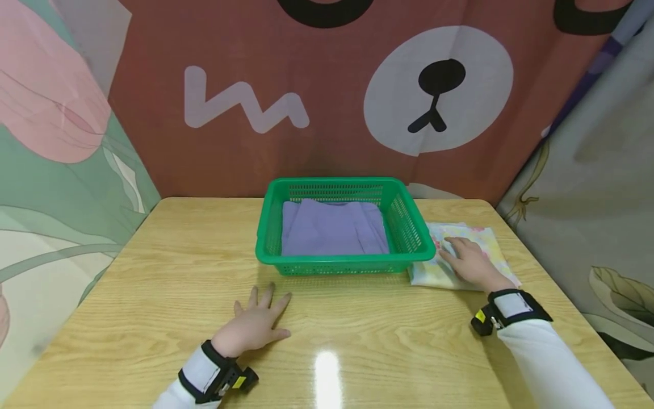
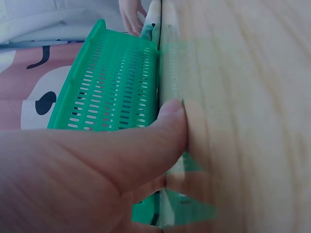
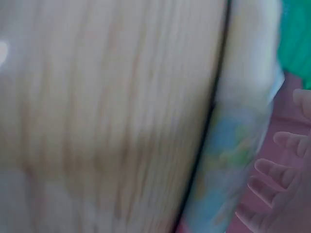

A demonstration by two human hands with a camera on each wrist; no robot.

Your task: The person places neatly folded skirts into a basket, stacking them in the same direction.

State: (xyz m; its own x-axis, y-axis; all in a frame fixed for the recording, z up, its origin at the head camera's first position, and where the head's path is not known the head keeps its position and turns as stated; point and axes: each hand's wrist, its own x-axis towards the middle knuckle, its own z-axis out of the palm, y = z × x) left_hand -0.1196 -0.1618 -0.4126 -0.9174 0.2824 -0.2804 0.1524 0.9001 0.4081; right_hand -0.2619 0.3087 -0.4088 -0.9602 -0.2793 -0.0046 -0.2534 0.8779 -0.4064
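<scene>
A green plastic basket (image 1: 414,236) stands at the middle back of the wooden table (image 1: 153,272) with a folded purple cloth (image 1: 332,230) inside. To its right lies a folded pastel patterned cloth (image 1: 487,241). My right hand (image 1: 470,262) rests flat on that cloth with straight fingers. My left hand (image 1: 254,325) lies flat on the table in front of the basket, fingers spread, holding nothing. The left wrist view shows my thumb (image 2: 165,126) on the wood beside the basket's wall (image 2: 112,87). The right wrist view is blurred, with the patterned cloth's edge (image 3: 228,145) and my fingers (image 3: 272,174) showing.
Fabric backdrops enclose the table on three sides: a brown bear print (image 1: 434,91) behind, a floral print (image 1: 56,142) at left, grey cloth (image 1: 598,182) at right. Bare wood stretches left of the basket and along the near edge.
</scene>
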